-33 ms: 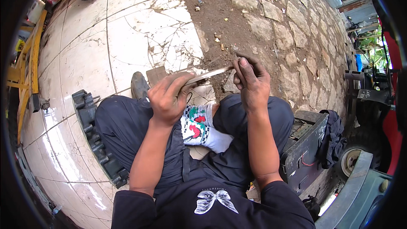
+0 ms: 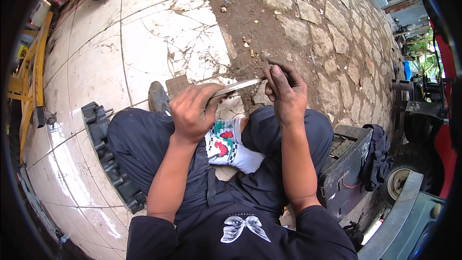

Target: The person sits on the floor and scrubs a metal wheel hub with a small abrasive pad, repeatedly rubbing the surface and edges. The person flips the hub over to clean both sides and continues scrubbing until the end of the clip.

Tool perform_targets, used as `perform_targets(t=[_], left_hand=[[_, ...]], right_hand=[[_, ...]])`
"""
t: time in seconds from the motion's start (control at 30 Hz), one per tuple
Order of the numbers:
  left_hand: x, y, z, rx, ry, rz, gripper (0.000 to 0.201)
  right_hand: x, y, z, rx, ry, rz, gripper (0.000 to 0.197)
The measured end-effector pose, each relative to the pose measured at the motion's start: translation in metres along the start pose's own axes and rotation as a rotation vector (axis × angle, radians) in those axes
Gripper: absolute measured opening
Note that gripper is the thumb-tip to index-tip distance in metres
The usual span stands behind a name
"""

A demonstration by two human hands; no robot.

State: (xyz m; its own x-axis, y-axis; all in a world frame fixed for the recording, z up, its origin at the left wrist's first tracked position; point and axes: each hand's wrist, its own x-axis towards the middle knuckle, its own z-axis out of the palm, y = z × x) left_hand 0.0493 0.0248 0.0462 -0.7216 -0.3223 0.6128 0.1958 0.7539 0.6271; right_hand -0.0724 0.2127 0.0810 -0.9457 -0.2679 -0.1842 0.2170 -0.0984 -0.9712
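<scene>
Between my hands, above my crossed legs, is a thin, flat, silvery metal piece (image 2: 244,86), seen nearly edge-on; its full shape is hidden. My left hand (image 2: 193,111) is closed around its left end, fingers on top and thumb below. Fingers and thumb of my right hand (image 2: 287,87) pinch together at the other end. Dark smudges cover those fingertips, and whether they hold anything besides the metal piece I cannot make out. Below the hands shows a white patterned sock (image 2: 224,144) on my foot.
A black ribbed engine-like part (image 2: 108,152) lies on the tiles beside my left knee. At my right stands a dark metal box (image 2: 349,168) with a black cloth (image 2: 377,156) over its edge. Yellow framing (image 2: 36,67) is at far left, a wheel (image 2: 398,183) at right.
The metal piece has tilted slightly flatter, and my left hand has rolled a little with it. My right hand stays almost in place.
</scene>
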Motion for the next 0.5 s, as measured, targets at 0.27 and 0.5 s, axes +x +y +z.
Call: perform_targets(t=[0.27,0.5], left_hand=[[0.008,0.014,-0.014,0.135,-0.338,-0.138,0.04],[0.0,0.025,-0.001,-0.136,-0.258,-0.232,0.046]], right_hand=[[-0.008,-0.009,-0.001,-0.121,0.033,-0.073,0.031],[-0.04,-0.001,0.006,-0.368,0.067,-0.348,0.032]])
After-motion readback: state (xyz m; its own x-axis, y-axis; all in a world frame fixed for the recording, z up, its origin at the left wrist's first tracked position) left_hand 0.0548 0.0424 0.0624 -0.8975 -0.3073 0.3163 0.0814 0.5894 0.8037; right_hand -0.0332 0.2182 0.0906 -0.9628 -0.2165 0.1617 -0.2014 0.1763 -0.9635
